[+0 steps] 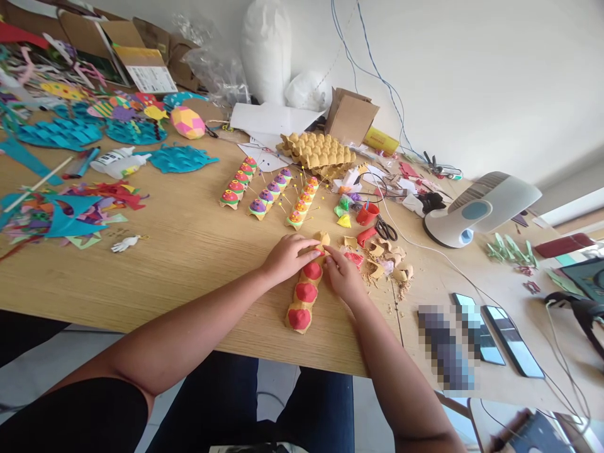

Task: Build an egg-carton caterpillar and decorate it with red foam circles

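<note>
Worktop (189,264): pale wood grain, seen from the near edge, loaded with craft material over most of its far half.

Cardboard boxes (117,44): opened, flaps up, set at the far left corner.

Fan (476,211): white with a blue centre, laid at the right, its white cord run across the wood.

Foam shapes (61,132): teal, scaled, spread flat at the far left among coloured offcuts.

Egg trays (316,151): brown pulp, stacked beyond the centre.

Egg-carton strip (304,296): a single row of cups capped with red, laid lengthwise near the front edge at the centre, between both hands.

Left hand (287,255): fingers curled loosely over the strip's far end, which is held down by them.

Right hand (344,277): thumb and forefinger brought together on the same far cup, the other fingers bent; anything smaller pinched there cannot be told.

Finished rows (268,192): three decorated strips with red, purple and orange caps and yellow pins, ranged side by side just beyond the hands.

Phones (512,340): dark screens, laid flat at the right front.

Glue bottle (117,162): white, laid on its side at the left.

Scissors (385,228): black-handled, placed right of the hands.

Red cup (367,214): small, stood beside the scissors.

Pulp scraps (387,261): torn pieces and crumbs, scattered just right of the right hand.
</note>
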`<state>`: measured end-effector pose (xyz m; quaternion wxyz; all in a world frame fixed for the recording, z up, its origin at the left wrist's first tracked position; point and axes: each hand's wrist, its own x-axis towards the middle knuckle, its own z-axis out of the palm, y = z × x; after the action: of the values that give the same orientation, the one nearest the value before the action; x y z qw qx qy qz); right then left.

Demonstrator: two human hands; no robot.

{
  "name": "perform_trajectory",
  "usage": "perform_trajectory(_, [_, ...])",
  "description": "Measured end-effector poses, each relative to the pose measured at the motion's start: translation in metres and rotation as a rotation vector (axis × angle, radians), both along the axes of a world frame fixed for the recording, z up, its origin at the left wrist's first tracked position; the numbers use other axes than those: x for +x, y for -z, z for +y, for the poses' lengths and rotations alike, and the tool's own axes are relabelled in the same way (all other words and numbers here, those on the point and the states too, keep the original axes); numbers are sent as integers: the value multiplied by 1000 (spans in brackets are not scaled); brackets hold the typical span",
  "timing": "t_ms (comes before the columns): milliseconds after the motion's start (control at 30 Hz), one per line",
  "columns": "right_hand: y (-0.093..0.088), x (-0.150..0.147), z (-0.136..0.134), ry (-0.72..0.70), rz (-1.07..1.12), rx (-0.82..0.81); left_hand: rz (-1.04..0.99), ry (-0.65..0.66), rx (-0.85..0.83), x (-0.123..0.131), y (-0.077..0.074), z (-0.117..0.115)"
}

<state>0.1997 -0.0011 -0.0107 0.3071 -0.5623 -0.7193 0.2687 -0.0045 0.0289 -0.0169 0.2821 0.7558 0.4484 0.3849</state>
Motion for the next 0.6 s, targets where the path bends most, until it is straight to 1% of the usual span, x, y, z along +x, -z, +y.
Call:
perform_trajectory(67, [1, -2, 0, 14, 147, -18, -93, 12, -39, 1, 1, 0])
perform_trajectory(133, [1, -3, -1, 26, 290, -19, -220, 1, -113, 2, 2, -1])
perform_trajectory(233, [-3, -5, -3, 33, 466, -51, -430, 20, -323, 4, 1, -2])
perform_trajectory(333, [-9, -9, -7, 7, 678, -179, -581, 88, -485, 7, -4, -5])
perform_trajectory(467, [-14, -14, -10, -75, 981, -375, -680, 133, -550, 11, -10, -11])
perform_trajectory(533, [-15, -17, -11, -87, 1046, -410, -728, 145, -566, 12, -12, -13])
perform_trajectory(600, [-14, -19, -11, -77, 1065, -405, -769, 167, -577, 14, -12, -15])
